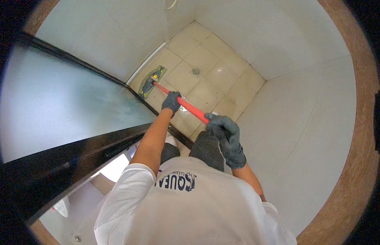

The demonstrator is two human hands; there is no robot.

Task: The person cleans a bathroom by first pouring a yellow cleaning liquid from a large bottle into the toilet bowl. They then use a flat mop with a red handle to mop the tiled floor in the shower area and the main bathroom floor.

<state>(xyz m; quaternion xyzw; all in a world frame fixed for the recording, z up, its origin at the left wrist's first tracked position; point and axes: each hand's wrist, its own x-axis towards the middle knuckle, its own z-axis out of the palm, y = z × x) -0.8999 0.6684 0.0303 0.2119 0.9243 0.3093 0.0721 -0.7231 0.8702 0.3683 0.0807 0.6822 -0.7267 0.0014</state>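
A flat mop with a red handle (192, 109) slants from my body toward the far left. Its grey and yellow-green head (147, 86) lies on the tiled floor beside the white sill strip. My left hand (172, 102), in a dark grey glove, is wrapped round the middle of the handle. Nearer to me, my right hand (226, 132), gloved the same way, closes on the handle's upper end. That end is partly hidden by the glove.
Beige floor tiles (206, 92) look wet in places, with a round drain (195, 71) among them. Pale walls (308, 102) enclose the right and far sides. A frosted glass panel (75, 106) with a black frame stands at the left. My feet are near the frame's bottom rail.
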